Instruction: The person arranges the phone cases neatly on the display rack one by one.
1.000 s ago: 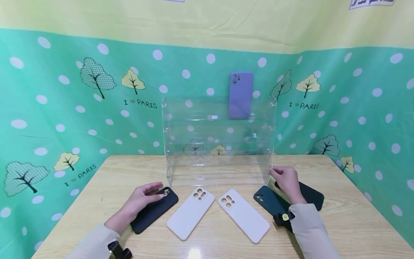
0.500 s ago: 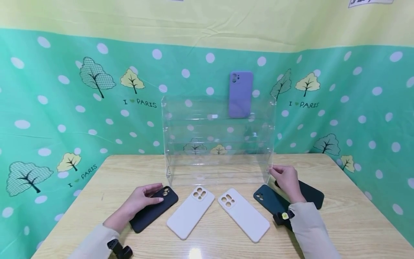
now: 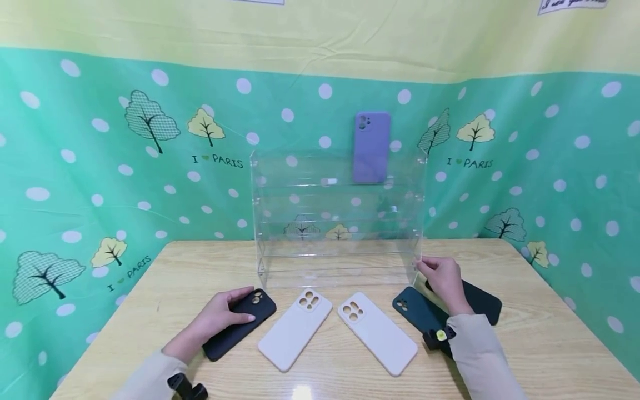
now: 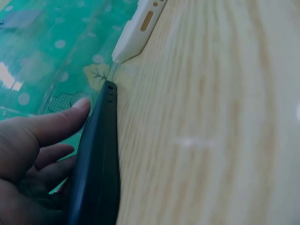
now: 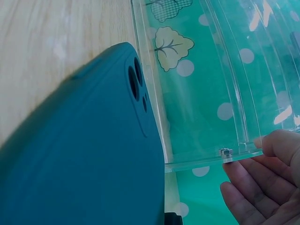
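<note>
My left hand (image 3: 220, 315) lies over a black phone case (image 3: 235, 333), thumb over its face and fingers toward its upper left edge. In the left wrist view, the left hand (image 4: 33, 154) has thumb and fingers spread beside the dark case (image 4: 101, 164); some fingertips are hidden. At the lower right side of a clear tiered rack (image 3: 340, 276), my right hand (image 3: 444, 280) pinches the edge. The right wrist view has the right hand (image 5: 267, 183) with its thumb on the rack's clear side panel (image 5: 206, 161). A purple case (image 3: 371, 147) stands upright in the top tier.
Two pale cases (image 3: 295, 333) (image 3: 380, 336) lie before the rack. A dark teal case (image 3: 417, 308) lies partly under the right forearm, with another dark case (image 3: 482, 303) beyond it. Patterned green cloth (image 3: 200, 194) hangs behind the wooden table (image 3: 200, 261).
The left thumb has moved down and toward the viewer across the black case, widening the gap to the fingers. The right hand, rack and other cases look unchanged.
</note>
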Tool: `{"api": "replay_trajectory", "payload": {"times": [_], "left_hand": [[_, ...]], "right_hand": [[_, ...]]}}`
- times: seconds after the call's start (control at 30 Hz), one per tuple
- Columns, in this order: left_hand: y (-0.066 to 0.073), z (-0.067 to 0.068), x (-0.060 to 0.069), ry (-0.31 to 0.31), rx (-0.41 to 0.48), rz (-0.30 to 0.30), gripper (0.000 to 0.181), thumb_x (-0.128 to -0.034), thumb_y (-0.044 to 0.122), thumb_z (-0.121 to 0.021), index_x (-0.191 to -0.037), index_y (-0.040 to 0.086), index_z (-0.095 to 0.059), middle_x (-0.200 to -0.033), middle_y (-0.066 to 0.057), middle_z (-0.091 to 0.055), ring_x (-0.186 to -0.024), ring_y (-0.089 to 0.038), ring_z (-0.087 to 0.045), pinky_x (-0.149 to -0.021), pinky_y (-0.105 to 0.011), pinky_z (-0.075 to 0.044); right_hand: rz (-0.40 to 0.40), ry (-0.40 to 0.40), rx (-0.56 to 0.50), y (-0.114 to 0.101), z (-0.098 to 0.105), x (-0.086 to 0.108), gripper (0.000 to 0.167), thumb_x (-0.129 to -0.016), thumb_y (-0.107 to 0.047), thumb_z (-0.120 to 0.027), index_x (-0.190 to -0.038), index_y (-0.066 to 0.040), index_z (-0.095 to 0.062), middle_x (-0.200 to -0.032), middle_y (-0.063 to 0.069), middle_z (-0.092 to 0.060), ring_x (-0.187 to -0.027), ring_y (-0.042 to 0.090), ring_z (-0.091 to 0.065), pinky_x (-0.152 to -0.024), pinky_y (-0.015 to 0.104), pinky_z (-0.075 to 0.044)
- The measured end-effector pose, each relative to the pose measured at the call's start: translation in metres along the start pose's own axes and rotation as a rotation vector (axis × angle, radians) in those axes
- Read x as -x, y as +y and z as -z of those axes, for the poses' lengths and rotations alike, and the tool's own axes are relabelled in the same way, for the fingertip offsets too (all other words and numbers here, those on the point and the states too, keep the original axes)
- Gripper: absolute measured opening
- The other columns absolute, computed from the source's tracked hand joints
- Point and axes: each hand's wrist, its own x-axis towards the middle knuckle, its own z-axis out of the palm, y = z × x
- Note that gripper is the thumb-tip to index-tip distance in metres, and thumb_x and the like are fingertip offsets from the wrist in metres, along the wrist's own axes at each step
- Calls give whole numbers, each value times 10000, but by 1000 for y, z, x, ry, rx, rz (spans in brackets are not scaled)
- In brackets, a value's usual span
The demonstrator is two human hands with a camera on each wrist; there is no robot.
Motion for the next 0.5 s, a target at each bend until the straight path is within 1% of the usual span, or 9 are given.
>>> {"api": "replay_trajectory", "payload": {"times": [0.03,0.1,0.17,0.4,0.5], "left_hand": [[0,-1,0,2,-11,-2,670,-746,125,-792,-1320,-48,-494,-1317,-238,-526,-1226,-365,-480,-1000,-426,-396],[0,-2,-1,9,-33,-2,667,-747,120,-790,-1322,-46,-494,-1315,-241,-526,-1223,-361,-484,-992,-426,-404],[1,-2,-1,14,-54,-2,659,-751,113,-786,-1322,-44,-496,-1312,-247,-526,-1218,-362,-487,-984,-438,-411],[2,-4,0,15,-120,-27,632,-768,108,-772,-1321,-35,-502,-1308,-250,-528,-1213,-371,-488,-974,-467,-414],[3,-5,-1,22,-131,-30,663,-760,95,-776,-1337,-40,-479,-1315,-235,-529,-1210,-381,-488,-973,-474,-413]], "right_hand": [[-1,1,1,0,1,0,290,-915,-174,-611,-1102,40,-669,-1024,232,-679,-751,229,-611,-472,299,-450],[9,-6,4,-1,2,0,291,-922,-169,-602,-1110,45,-663,-1037,243,-672,-769,227,-610,-497,226,-431],[11,-10,6,-2,2,0,289,-924,-172,-602,-1113,37,-665,-1039,237,-673,-777,224,-614,-502,215,-432],[19,-8,10,-1,2,0,284,-924,-167,-602,-1109,38,-667,-1029,233,-678,-739,219,-606,-475,219,-415],[16,-7,-5,0,2,1,289,-922,-178,-609,-1099,41,-671,-1012,233,-682,-710,217,-590,-463,232,-397]]}}
